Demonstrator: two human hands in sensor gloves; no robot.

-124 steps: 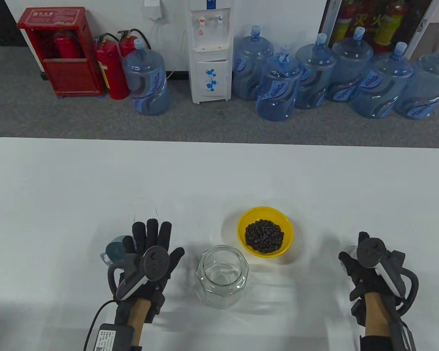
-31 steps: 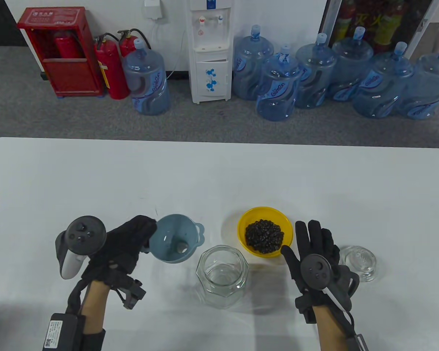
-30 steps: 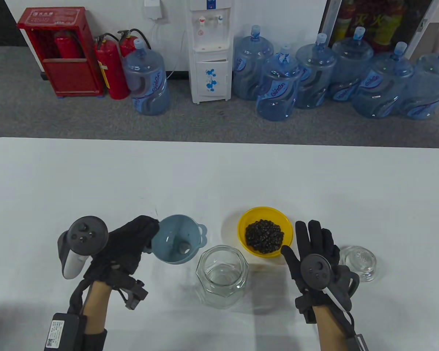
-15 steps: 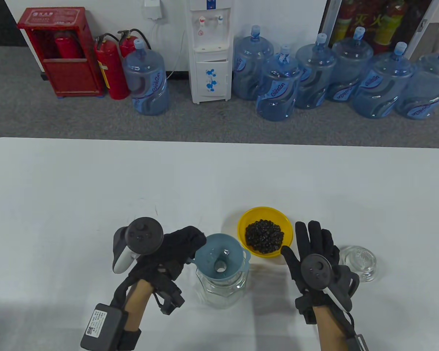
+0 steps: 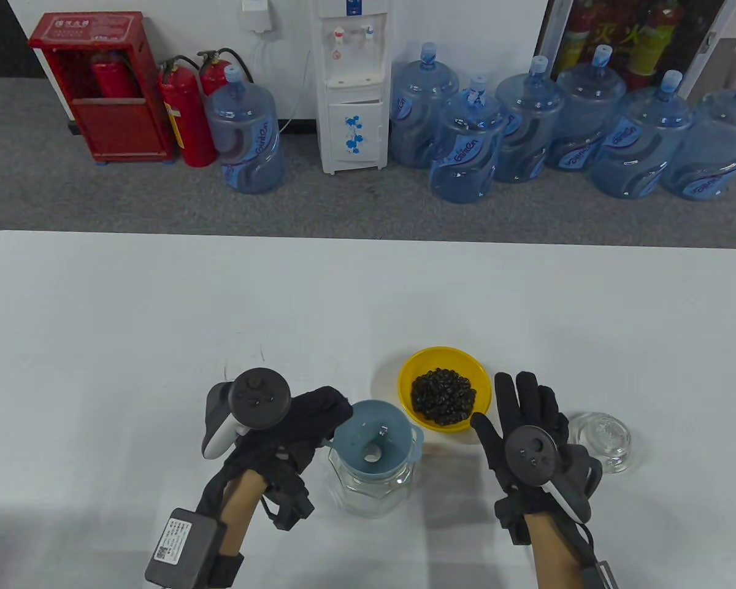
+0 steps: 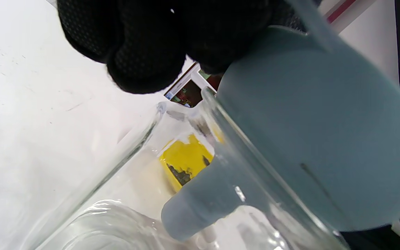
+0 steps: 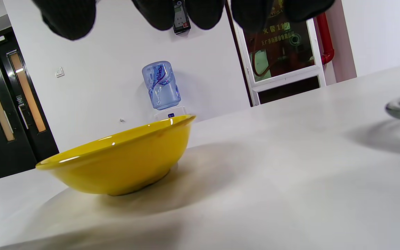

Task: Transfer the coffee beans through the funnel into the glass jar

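Since four seconds ago my left hand (image 5: 288,429) has lifted the funnel (image 5: 377,437) off the counter (image 5: 159,319) at the far left and carried it over to the glass jar (image 5: 371,494); in the last half second it has shifted a touch further right and seated lower. My right hand (image 5: 527,429) has left the glass lid (image 5: 601,440) and come in beside the bowl, where it has stayed flat for the past second.

Working left to right: my left hand grips the funnel by its rim on the left side, fingers curled around it. The left wrist view shows the spout (image 6: 193,205) already inside the jar's mouth, with the cone leaning against the glass rim, so the funnel looks tilted, not sitting square. The jar holds no beans that I can see. Just beyond and to the right of it stands the yellow bowl (image 5: 444,359), with the coffee beans (image 5: 443,396) all heaped inside. My right hand lies released, fingers spread, just right of the bowl and not touching it, as far as I can tell. The lid rests on the counter at the far right.

By my reckoning the setup is nearly done: lid off, funnel in place. What remains is the main part: letting the funnel settle straight, picking up the bowl, and pouring the beans through.
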